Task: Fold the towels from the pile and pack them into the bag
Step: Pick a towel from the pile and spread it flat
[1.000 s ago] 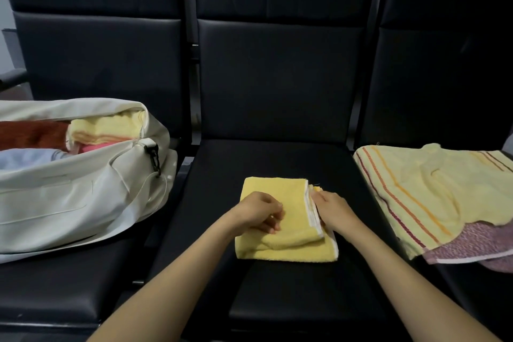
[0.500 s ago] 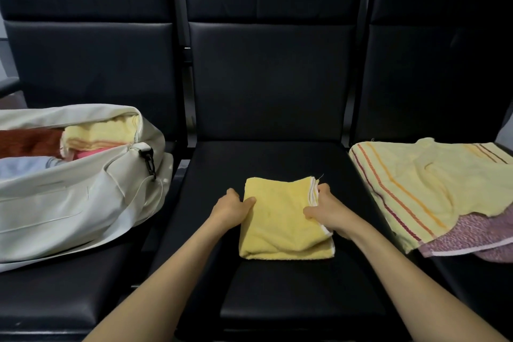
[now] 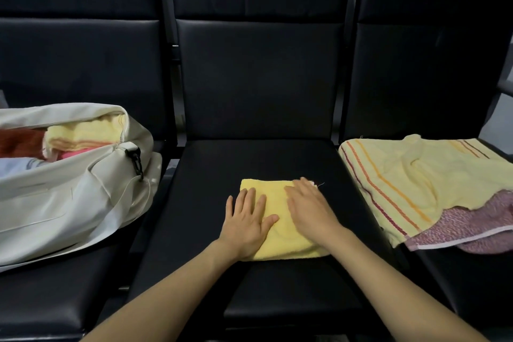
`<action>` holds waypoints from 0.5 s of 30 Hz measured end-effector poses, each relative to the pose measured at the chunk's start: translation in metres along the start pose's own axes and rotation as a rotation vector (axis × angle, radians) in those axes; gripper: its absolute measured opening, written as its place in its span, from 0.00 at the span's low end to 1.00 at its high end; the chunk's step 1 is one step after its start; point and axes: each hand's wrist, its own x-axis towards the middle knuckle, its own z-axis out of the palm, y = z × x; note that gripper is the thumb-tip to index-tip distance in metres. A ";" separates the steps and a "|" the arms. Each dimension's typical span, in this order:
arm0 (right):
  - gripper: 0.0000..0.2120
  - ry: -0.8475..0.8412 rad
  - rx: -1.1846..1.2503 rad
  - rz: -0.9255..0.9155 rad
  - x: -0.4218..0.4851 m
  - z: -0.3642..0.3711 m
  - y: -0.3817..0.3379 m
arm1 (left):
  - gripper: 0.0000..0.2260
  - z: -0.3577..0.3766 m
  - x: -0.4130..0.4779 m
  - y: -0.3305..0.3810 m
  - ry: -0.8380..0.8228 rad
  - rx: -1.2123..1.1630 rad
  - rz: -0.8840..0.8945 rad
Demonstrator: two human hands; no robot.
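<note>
A folded yellow towel (image 3: 280, 241) lies on the middle black seat (image 3: 249, 164). My left hand (image 3: 247, 222) presses flat on its left half with straight fingers. My right hand (image 3: 311, 208) lies flat on its right half, covering the far right corner. On the left seat a white bag (image 3: 63, 203) stands open with folded yellow (image 3: 83, 133), pink, brown and pale blue towels inside. The pile on the right seat has a striped pale-yellow towel (image 3: 410, 180) over a mauve patterned one (image 3: 472, 225).
Three black padded seats stand in a row with tall backrests behind. Metal frame gaps separate the seats. The bag's black clip (image 3: 136, 158) hangs at its right end. The bag's strap trails along the front of the left seat.
Both hands gripped the towel's sides half a second ago; now they lie flat on top of it. The view has shifted slightly.
</note>
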 end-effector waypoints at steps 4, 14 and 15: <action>0.38 -0.165 -0.077 0.028 -0.010 0.026 0.016 | 0.28 0.003 -0.001 -0.002 -0.010 -0.029 -0.011; 0.30 -0.001 0.096 0.185 -0.015 0.034 0.041 | 0.31 -0.008 0.003 0.005 0.089 -0.174 -0.408; 0.30 0.059 0.095 0.225 -0.013 0.034 0.041 | 0.32 -0.013 0.006 0.005 0.053 -0.215 -0.451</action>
